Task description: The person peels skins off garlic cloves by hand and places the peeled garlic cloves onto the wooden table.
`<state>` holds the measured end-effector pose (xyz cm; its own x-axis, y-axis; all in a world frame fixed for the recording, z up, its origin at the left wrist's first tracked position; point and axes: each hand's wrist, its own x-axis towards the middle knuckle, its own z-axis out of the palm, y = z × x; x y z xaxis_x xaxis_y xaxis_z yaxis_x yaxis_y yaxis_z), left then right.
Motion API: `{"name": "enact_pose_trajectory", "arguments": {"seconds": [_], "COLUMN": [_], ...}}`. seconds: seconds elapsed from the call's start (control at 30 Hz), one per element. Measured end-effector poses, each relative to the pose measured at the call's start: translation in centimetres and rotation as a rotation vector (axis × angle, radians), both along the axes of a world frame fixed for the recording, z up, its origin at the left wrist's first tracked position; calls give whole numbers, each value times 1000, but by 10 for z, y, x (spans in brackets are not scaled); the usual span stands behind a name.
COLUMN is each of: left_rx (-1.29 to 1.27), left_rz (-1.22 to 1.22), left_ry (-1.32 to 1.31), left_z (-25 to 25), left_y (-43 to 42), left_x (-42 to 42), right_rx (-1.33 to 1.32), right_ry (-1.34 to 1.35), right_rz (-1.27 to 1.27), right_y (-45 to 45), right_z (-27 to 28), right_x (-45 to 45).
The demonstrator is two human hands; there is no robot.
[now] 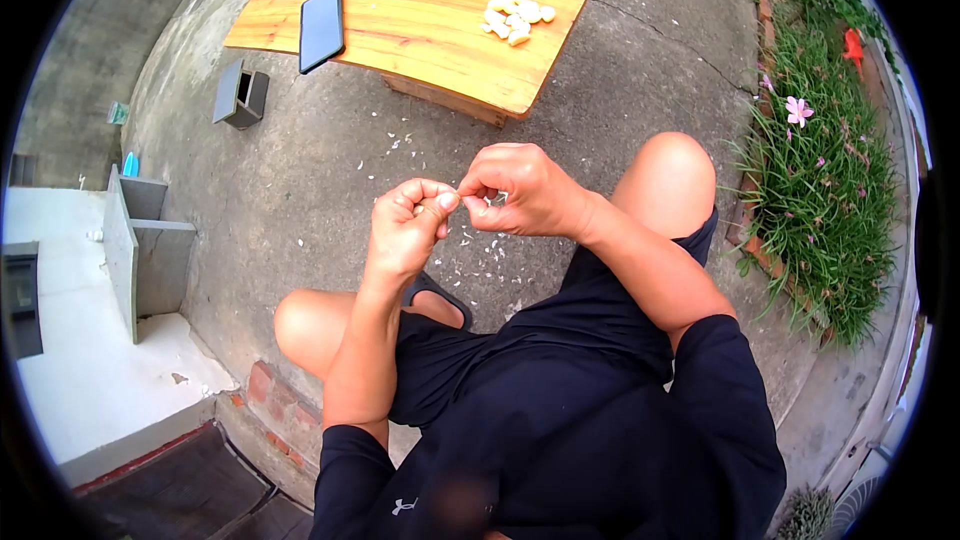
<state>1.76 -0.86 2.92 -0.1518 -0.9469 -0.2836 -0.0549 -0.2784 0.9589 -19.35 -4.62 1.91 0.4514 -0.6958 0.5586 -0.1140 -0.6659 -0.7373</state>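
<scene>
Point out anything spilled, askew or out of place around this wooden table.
Two things. Small pale scraps lie strewn over the concrete floor, like dropped litter, some below the left hand and right hand. The smartphone sits with one end jutting past the wooden table's edge, so it might get knocked off.

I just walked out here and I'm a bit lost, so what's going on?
A person in dark clothes has the left hand and right hand pinched close together; whatever is between them is too small to identify. Ahead, on the wooden table, lie a cluster of pale yellow pieces and a phone. Small pale scraps are scattered over the concrete ground below.
</scene>
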Motion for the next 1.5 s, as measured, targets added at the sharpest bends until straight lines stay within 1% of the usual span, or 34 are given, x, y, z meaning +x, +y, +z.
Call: {"name": "enact_pose_trajectory", "arguments": {"seconds": [0.07,0.17,0.2,0.27,0.37,0.4,0.5,0.57,0.6,0.87,1.2,1.5], "left_rx": [16,42,51,61,103,121,249,257,262,245,188,171], "left_rz": [-25,-29,-25,2,66,92,68,87,97,95,36,-28], "left_ry": [5,50,71,192,306,331,492,520,534,483,396,463], "left_z": [1,3,3,2,1,1,-1,2,3,-6,-5,-4], "left_y": [0,0,0,-1,-5,-5,-6,-5,-5,-4,-3,-5], "left_x": [1,1,1,1,-3,-4,-1,-3,-3,-2,-1,2], "right_rx": [-47,-37,19,130,135,89,-50,-140,-140,-122,26,164], "right_ry": [7,-10,-32,-73,-111,-86,-30,-16,-13,36,34,-11], "right_rz": [-11,-27,-43,-74,-143,-152,-168,-163,-162,-122,-137,-174], "right_y": [0,2,3,5,5,5,1,0,0,-1,1,0], "right_z": [-2,-2,-1,2,0,0,0,0,0,-6,-1,1], "right_x": [2,3,3,4,8,8,6,5,5,5,4,2]}}
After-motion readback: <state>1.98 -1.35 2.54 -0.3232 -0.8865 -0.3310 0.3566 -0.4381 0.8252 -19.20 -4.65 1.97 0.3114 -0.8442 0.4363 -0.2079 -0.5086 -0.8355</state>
